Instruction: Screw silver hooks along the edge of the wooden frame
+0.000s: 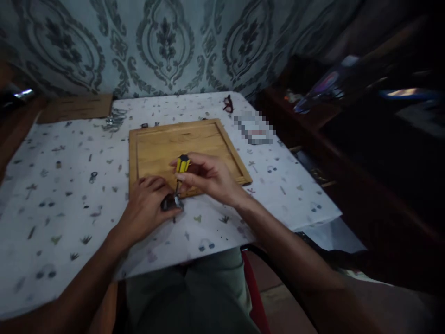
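A framed wooden panel [167,144], like a cabinet door, lies flat on the table. At its near edge sits a small metal hinge [173,202], partly covered by my fingers. My left hand [149,204] grips the hinge, thumb along its near side and the other fingers curled on the panel. Between the fingertips of my right hand [208,178] is a screwdriver [182,164] with a yellow and black handle. Its shaft points down at the hinge, and the tip appears to meet it. Any screw there is too small to make out.
A printed white cloth covers the table [86,241]. Toward the back left are a cardboard piece [76,107] and a pile of metal parts [114,120]. At the back right lie a small dark red item [228,104] and a blurred-out packet [255,128]. Dark furniture [375,153] stands right.
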A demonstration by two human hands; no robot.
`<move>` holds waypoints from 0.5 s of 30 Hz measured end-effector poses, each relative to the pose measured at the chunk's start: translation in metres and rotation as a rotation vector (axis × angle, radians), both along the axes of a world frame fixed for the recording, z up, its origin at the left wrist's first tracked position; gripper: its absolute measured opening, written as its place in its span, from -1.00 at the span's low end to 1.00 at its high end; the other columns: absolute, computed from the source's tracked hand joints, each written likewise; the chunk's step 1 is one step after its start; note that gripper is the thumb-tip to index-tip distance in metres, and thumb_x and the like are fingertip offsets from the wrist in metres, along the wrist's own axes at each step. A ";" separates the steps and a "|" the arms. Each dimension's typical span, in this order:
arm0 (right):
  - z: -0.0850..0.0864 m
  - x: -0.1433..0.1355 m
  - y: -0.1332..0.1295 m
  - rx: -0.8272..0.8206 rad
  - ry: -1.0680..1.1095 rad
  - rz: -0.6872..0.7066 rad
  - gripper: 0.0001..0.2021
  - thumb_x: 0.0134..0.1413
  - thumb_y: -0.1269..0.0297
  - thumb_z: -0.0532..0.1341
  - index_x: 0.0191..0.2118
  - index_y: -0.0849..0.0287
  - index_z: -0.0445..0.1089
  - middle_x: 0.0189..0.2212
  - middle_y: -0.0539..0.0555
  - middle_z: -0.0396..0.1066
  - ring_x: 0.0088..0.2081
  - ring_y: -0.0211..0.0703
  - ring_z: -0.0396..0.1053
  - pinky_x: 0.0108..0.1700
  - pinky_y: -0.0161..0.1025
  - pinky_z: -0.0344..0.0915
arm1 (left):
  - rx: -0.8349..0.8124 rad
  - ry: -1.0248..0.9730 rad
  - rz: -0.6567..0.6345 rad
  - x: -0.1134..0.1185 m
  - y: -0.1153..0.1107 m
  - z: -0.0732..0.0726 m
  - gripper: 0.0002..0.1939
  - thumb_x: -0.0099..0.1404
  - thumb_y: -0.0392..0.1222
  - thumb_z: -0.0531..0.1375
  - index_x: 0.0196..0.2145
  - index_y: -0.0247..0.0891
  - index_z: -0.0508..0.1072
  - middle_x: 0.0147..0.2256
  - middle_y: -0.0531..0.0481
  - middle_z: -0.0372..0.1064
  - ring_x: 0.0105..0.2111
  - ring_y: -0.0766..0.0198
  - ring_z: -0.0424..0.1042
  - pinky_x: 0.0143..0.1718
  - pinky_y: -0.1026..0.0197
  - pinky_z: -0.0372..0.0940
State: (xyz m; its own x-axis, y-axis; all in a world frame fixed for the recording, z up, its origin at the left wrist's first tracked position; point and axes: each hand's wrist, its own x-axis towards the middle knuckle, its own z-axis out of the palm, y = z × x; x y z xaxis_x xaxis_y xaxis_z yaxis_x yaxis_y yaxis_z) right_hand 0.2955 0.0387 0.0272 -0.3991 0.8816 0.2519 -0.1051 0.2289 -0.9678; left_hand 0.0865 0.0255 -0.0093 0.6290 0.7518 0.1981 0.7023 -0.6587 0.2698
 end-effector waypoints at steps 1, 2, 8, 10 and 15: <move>-0.002 0.000 0.001 -0.012 -0.004 -0.016 -0.60 0.03 -0.06 0.42 -0.33 0.17 0.37 -0.52 -0.10 0.38 -0.50 -0.34 0.40 -0.41 -0.36 0.39 | -0.013 0.006 0.004 0.000 0.000 0.001 -0.67 0.25 0.03 0.38 -0.14 -0.23 0.56 -0.08 -0.14 0.49 0.00 -0.09 0.40 0.06 -0.16 0.25; -0.004 0.000 0.003 -0.017 0.003 -0.055 -0.58 -0.03 -0.06 0.46 -0.37 0.15 0.34 -0.56 -0.13 0.35 -0.56 -0.36 0.36 -0.48 -0.37 0.36 | -0.017 0.011 0.009 0.001 0.000 0.002 -0.66 0.24 0.04 0.39 -0.16 -0.24 0.56 -0.09 -0.14 0.49 0.00 -0.09 0.39 0.07 -0.15 0.24; -0.008 -0.004 0.007 0.010 0.060 -0.116 -0.56 -0.12 0.02 0.52 -0.41 0.08 0.26 -0.52 -0.14 0.34 -0.61 -0.36 0.35 -0.59 -0.37 0.31 | -0.035 0.029 0.019 0.002 0.001 0.005 -0.62 0.21 0.10 0.40 -0.18 -0.24 0.55 -0.12 -0.12 0.50 0.02 -0.07 0.38 0.06 -0.12 0.22; -0.007 -0.005 0.007 0.024 0.073 -0.099 -0.59 -0.09 0.03 0.50 -0.39 0.08 0.28 -0.48 -0.12 0.37 -0.59 -0.34 0.38 -0.57 -0.35 0.35 | -0.037 0.031 0.021 0.003 0.001 0.006 -0.63 0.20 0.08 0.41 -0.20 -0.25 0.55 -0.11 -0.12 0.50 0.02 -0.08 0.38 0.06 -0.13 0.22; -0.007 -0.008 0.005 0.048 0.027 -0.163 -0.58 -0.11 0.00 0.51 -0.40 0.09 0.30 -0.46 -0.13 0.40 -0.59 -0.38 0.33 -0.58 -0.34 0.35 | -0.024 0.029 0.028 0.004 0.001 0.005 -0.59 0.16 0.13 0.43 -0.22 -0.23 0.56 -0.09 -0.13 0.51 0.03 -0.08 0.38 0.06 -0.12 0.22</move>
State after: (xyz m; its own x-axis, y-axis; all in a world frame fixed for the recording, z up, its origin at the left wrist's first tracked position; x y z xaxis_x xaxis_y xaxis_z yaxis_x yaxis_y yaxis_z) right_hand 0.2879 0.0437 0.0204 -0.2439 0.9209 0.3041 -0.0885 0.2911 -0.9526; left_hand 0.0902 0.0269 -0.0041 0.6131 0.7733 0.1617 0.7278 -0.6325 0.2651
